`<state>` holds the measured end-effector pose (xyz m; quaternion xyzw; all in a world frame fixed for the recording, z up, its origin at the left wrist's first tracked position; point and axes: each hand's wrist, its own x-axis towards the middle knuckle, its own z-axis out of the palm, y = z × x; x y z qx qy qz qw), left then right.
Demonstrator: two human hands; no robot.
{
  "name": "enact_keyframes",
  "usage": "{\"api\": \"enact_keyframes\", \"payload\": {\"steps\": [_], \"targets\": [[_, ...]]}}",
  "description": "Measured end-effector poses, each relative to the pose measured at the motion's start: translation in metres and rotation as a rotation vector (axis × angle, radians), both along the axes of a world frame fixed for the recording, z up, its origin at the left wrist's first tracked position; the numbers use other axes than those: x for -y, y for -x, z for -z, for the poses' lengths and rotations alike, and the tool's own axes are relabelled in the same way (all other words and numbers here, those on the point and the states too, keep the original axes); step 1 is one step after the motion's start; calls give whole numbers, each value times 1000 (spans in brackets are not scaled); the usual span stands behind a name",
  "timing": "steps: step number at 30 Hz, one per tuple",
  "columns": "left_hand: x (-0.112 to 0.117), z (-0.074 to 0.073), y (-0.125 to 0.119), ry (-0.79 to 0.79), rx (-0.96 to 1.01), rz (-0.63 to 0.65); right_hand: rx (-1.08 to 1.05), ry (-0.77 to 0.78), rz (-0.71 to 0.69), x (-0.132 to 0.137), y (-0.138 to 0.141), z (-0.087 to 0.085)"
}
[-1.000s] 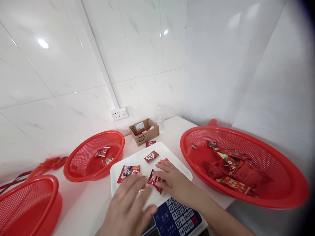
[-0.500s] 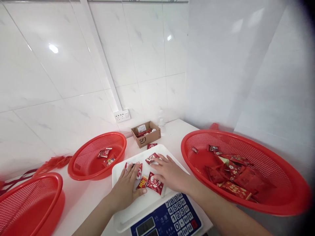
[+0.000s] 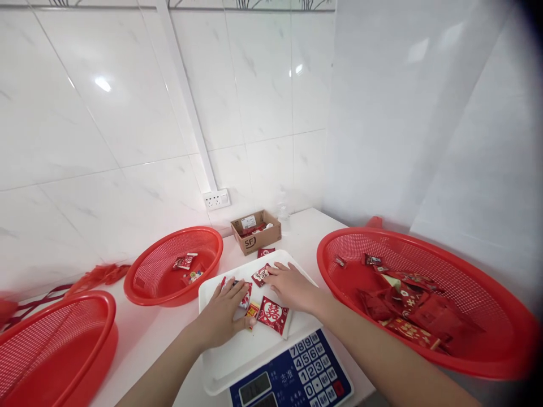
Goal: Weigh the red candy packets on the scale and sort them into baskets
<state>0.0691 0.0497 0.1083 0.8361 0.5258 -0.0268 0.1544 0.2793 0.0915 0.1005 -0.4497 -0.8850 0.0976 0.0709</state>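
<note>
My left hand (image 3: pixel 220 316) lies with its fingers stretched over a red-and-white packet (image 3: pixel 246 295) on the white tray (image 3: pixel 229 362) of a digital scale. Its thumb rests on a small yellow-and-red packet (image 3: pixel 252 312), partly covering it. Fingertips of my right hand (image 3: pixel 292 288) touch the right side of a small red packet (image 3: pixel 260 275) with white and dark print; these fingers are extended and not wrapped around it. Between the hands, a larger red square packet (image 3: pixel 272 315) with a white round emblem lies flat. Below the tray is the scale's blue keypad panel (image 3: pixel 292 376).
A large red basket (image 3: pixel 339 265) with red packets stands at right. Another red basket (image 3: pixel 136 282) holds a few packets; a third (image 3: pixel 95 362) is at front left. Behind the tray are a cardboard box (image 3: pixel 263 240), a red packet (image 3: pixel 266 252) and a clear bottle (image 3: pixel 283 209).
My right hand has drawn back slightly from the square packet, showing more of it. My left hand stays over its packets. The whole view has shifted a little.
</note>
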Motion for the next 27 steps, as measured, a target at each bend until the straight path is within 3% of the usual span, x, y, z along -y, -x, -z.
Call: {"api": "enact_keyframes", "payload": {"steps": [17, 22, 27], "targets": [[-1, 1, -11, -150, 5, -11, -34, -107, 5, -2, 7, 4], [-17, -6, -7, -153, 49, 43, -50, -116, 53, -4, 3, 3], [-37, -4, -21, -259, 80, 25, -48, -120, 69, -8, 5, -2]]}}
